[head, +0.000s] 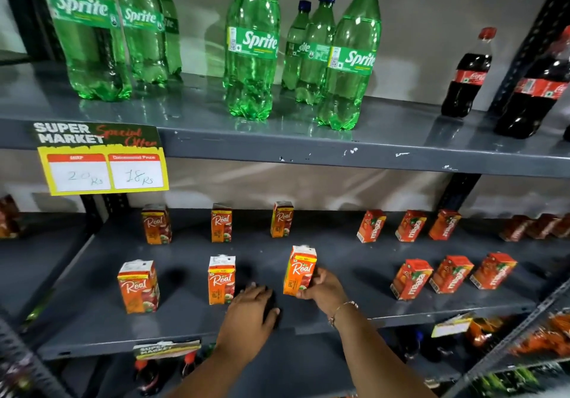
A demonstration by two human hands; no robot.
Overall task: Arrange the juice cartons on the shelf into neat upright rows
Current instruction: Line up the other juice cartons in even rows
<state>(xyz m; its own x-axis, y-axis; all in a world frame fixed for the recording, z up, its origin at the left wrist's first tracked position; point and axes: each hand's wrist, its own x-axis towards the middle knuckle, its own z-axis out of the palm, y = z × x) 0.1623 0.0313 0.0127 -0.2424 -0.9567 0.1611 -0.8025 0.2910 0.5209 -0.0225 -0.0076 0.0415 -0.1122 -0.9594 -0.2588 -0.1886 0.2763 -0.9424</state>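
**Ana:** Juice cartons, the small orange cardboard "Real" ones, stand on the dark grey metal middle shelf (185, 326). Where exactly do they sit?

**Ben:** In two rows of three. Back row: one at the left (156, 224), one in the middle (221, 222), one at the right (281, 219). Front row: a left carton (138, 286), a middle carton (221, 280) and a right carton (299, 271). All are upright, though the front right one tilts slightly.

**Ana:** And the hands?

**Ben:** The right hand (324, 288) grips the front right carton, its fingers clamped around the carton's lower right side and thumb at the base. A thin bracelet (342, 309) circles that wrist. The left hand (249, 309) lies palm down on the shelf between the front middle carton and the held one, fingers loosely together and closed on nothing; its fingertips are just beside the middle carton's base.

**Ana:** What else shares that shelf?

**Ben:** To the right, red-orange "Maaza" cartons (411, 279) sit in two rows, all leaning.

**Ana:** Above?

**Ben:** Green plastic Sprite bottles (252, 46) with blue caps, and dark cola bottles (467, 80) with red labels at the right. A yellow and black price tag (103, 160) hangs from the upper shelf's edge, reading 20 Rs and 18 Rs.
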